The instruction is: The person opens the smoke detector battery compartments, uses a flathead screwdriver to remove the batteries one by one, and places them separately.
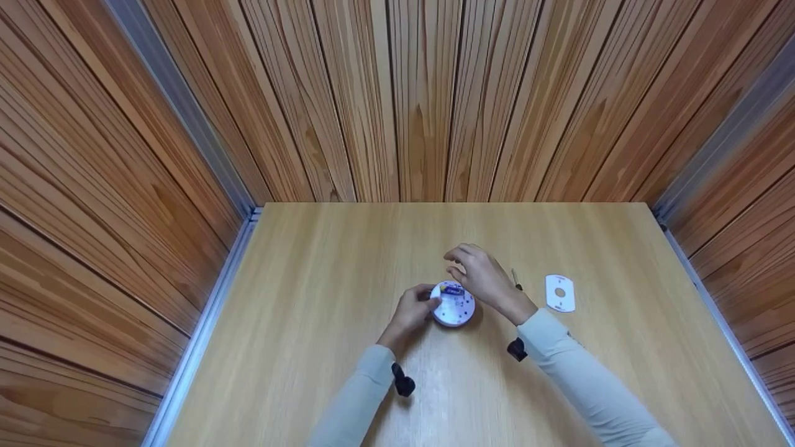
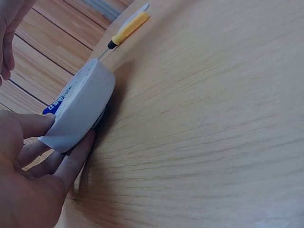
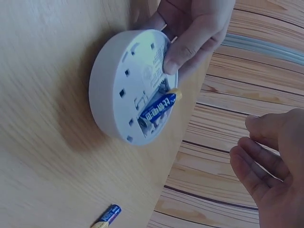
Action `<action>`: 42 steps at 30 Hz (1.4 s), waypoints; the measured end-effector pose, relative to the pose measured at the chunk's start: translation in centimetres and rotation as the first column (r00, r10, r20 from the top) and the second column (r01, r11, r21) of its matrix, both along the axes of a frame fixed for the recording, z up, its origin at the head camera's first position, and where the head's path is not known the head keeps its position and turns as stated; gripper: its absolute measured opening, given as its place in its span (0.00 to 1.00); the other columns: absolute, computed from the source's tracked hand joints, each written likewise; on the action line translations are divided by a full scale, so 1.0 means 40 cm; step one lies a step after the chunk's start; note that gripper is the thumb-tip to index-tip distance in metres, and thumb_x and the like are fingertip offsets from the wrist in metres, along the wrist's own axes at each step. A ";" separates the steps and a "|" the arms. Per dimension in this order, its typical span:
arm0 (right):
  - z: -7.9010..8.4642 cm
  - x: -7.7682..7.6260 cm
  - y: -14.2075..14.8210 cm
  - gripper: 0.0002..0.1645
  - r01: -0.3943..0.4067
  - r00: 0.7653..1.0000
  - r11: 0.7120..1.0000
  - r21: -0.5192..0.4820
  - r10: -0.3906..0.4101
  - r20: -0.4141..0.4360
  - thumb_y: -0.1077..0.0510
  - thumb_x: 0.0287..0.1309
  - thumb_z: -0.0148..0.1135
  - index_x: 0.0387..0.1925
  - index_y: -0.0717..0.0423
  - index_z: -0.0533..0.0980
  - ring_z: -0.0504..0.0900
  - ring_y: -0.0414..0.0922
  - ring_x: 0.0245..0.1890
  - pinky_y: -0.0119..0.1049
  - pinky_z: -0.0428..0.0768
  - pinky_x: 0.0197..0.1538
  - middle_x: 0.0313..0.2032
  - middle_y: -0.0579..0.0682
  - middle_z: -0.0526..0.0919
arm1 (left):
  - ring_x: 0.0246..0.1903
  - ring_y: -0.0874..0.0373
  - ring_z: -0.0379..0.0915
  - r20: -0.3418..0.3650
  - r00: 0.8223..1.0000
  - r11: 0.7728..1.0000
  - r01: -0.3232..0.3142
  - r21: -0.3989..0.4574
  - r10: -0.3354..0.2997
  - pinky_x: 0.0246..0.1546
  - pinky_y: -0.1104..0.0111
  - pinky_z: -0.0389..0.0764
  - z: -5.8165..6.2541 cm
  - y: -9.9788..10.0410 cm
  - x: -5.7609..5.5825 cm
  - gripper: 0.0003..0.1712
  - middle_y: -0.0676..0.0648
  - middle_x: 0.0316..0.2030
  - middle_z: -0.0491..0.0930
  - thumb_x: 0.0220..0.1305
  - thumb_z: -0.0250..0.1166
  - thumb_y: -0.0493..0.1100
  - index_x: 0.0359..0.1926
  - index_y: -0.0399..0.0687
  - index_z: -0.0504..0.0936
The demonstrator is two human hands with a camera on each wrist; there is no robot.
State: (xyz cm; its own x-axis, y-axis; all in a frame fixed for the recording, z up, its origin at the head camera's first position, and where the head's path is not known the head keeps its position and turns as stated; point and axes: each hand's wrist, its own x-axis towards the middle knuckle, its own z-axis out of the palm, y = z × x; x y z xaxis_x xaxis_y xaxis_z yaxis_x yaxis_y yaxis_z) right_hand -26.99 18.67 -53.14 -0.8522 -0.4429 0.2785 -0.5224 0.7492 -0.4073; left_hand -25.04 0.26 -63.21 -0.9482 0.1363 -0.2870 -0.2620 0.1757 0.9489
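Note:
My left hand (image 1: 412, 309) grips a round white device (image 1: 455, 312) by its rim, thumb on the back face and fingers beneath. It tilts over the table with its battery compartment showing. A blue battery with a yellow end (image 3: 159, 108) lies slanted in that compartment, the yellow end sticking up past the rim. My right hand (image 1: 486, 275) hovers just above and to the right of the device, touching nothing, with its fingers loosely bent. The right wrist view shows clear space between those fingers and the battery.
A second blue and yellow battery (image 3: 110, 216) lies on the table. A screwdriver with a yellow handle (image 2: 130, 29) rests beyond the device, partly behind my right wrist in the head view. Farther right is a white plate with a central hole (image 1: 551, 292). Wooden panels enclose the table.

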 end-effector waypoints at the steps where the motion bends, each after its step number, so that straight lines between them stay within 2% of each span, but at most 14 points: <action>1: -0.002 0.002 -0.001 0.15 0.001 1.000 1.000 0.005 -0.001 0.001 0.60 0.70 0.70 0.55 0.59 0.84 0.87 0.53 0.54 0.46 0.88 0.55 0.53 0.56 0.88 | 0.47 0.57 0.81 -0.003 1.000 1.000 0.002 -0.005 -0.002 0.46 0.70 0.84 0.001 0.000 -0.001 0.21 0.42 0.52 0.85 0.73 0.65 0.36 0.65 0.37 0.81; 6: -0.015 0.012 -0.006 0.16 0.000 1.000 1.000 0.017 0.000 0.022 0.60 0.69 0.70 0.56 0.59 0.84 0.87 0.54 0.56 0.48 0.87 0.57 0.55 0.56 0.87 | 0.48 0.57 0.81 -0.013 1.000 1.000 0.011 -0.017 -0.011 0.48 0.69 0.84 0.001 0.000 -0.001 0.22 0.43 0.53 0.85 0.74 0.65 0.36 0.65 0.38 0.81; 15: -0.058 0.028 -0.008 0.16 -0.016 0.998 1.000 0.006 0.016 0.067 0.64 0.68 0.71 0.56 0.59 0.84 0.85 0.55 0.57 0.49 0.86 0.59 0.54 0.56 0.87 | 0.46 0.58 0.81 -0.031 0.999 1.000 0.010 -0.004 -0.010 0.45 0.70 0.84 -0.003 -0.001 0.000 0.22 0.41 0.53 0.85 0.73 0.65 0.35 0.65 0.35 0.81; 23: -0.092 0.030 -0.006 0.16 -0.020 0.998 1.000 0.015 0.019 0.064 0.64 0.66 0.72 0.54 0.60 0.85 0.84 0.56 0.58 0.52 0.84 0.62 0.53 0.57 0.87 | 0.42 0.59 0.80 -0.037 0.999 0.999 0.017 0.041 -0.015 0.38 0.73 0.83 -0.003 0.000 0.001 0.21 0.41 0.50 0.85 0.74 0.64 0.35 0.65 0.35 0.81; 32: -0.123 0.028 -0.003 0.17 0.007 0.993 0.997 0.080 -0.016 0.115 0.62 0.67 0.72 0.55 0.60 0.84 0.82 0.55 0.58 0.50 0.83 0.64 0.54 0.56 0.84 | 0.45 0.58 0.82 0.030 1.000 1.000 0.008 0.017 -0.009 0.43 0.70 0.85 -0.003 0.000 0.001 0.22 0.44 0.52 0.84 0.75 0.64 0.37 0.67 0.40 0.80; 37: -0.138 0.026 -0.001 0.16 0.003 0.994 0.995 0.104 -0.014 0.108 0.62 0.67 0.72 0.55 0.60 0.84 0.82 0.54 0.57 0.48 0.84 0.62 0.53 0.56 0.84 | 0.45 0.57 0.82 0.030 0.999 1.000 0.013 0.019 -0.014 0.42 0.71 0.85 0.001 -0.001 0.000 0.21 0.43 0.51 0.84 0.76 0.64 0.37 0.67 0.41 0.80; 42: -0.146 0.022 0.001 0.15 -0.007 0.998 0.993 0.114 -0.001 0.065 0.64 0.67 0.72 0.53 0.60 0.84 0.82 0.53 0.55 0.47 0.85 0.60 0.51 0.56 0.84 | 0.45 0.58 0.82 0.018 1.000 1.000 0.014 0.008 -0.014 0.42 0.71 0.84 0.002 -0.001 0.000 0.22 0.43 0.52 0.84 0.76 0.64 0.37 0.67 0.41 0.80</action>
State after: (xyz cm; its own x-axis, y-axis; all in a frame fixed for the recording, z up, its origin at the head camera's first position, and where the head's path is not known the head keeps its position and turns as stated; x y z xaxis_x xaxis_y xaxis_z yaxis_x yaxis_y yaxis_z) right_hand -26.11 18.73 -58.99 -0.8655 -0.4712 0.1701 -0.5000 0.7911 -0.3524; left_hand -25.05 0.23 -63.14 -0.9409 0.1521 -0.3026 -0.2763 0.1717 0.9456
